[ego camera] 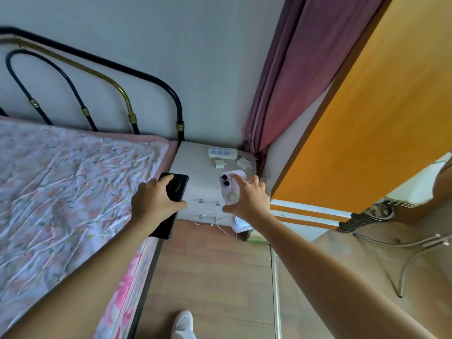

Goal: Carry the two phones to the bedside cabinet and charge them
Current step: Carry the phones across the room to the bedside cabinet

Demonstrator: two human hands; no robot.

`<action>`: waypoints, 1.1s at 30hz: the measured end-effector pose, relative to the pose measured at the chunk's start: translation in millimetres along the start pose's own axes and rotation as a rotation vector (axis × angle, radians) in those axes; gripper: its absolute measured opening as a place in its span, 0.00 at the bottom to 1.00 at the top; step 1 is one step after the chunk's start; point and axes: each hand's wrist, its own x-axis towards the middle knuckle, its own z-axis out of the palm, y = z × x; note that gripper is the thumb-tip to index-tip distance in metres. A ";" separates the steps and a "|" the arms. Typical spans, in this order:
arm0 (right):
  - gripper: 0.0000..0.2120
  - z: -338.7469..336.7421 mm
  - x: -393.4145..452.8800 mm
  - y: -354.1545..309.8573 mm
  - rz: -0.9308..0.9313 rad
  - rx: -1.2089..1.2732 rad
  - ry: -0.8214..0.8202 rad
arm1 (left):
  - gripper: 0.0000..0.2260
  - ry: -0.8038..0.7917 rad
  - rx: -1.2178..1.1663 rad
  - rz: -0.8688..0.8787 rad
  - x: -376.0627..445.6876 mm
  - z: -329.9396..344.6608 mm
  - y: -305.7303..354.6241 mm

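Left arm: bare forearm, extended forward from the lower left, nearly straight.
Left hand [155, 200]: back of the hand faces up; fingers wrapped over the upper end of a black phone [171, 206], thumb pressed along its right edge. Grip closed.
Right arm: bare forearm, extended forward from the lower right, nearly straight.
Right hand [249, 198]: back of the hand faces up; fingers spread, index finger stretched forward along a lilac phone [230, 185], thumb at its lower edge. Grip closed around the phone.
Spacing: the two hands are level and apart.
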 end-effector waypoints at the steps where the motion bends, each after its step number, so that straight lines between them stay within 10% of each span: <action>1: 0.42 0.5 13.5 -4.2 0.011 0.006 -0.002 | 0.38 0.000 0.001 0.012 17.1 -1.5 -1.7; 33: 0.41 128.9 418.2 -40.3 0.163 -0.018 -0.281 | 0.38 -0.261 -0.116 -0.152 384.5 146.6 -48.5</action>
